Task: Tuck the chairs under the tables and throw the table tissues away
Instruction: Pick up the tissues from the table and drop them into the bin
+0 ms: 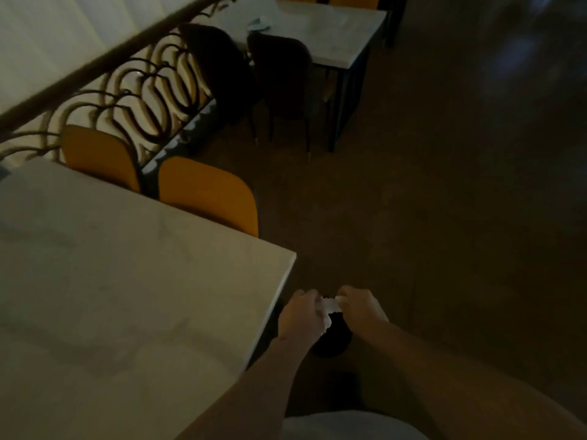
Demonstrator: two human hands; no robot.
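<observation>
A white tissue (330, 305) is stretched between my left hand (301, 315) and my right hand (360, 308), both gripping it just past the right corner of the near pale table (127, 296). Two orange chairs (208, 195) stand pushed against that table's far side. A second pale table (333, 33) stands farther back, with crumpled tissues (259, 23) on its top. Two dark chairs (282, 81) stand at its near side, pulled out a little. The room is dim.
A curved iron railing (133, 93) with a wooden handrail runs along the left. Dark open floor (444, 201) spreads to the right. My dark shoe (333, 341) shows below my hands. More orange chair backs (352, 0) stand beyond the far table.
</observation>
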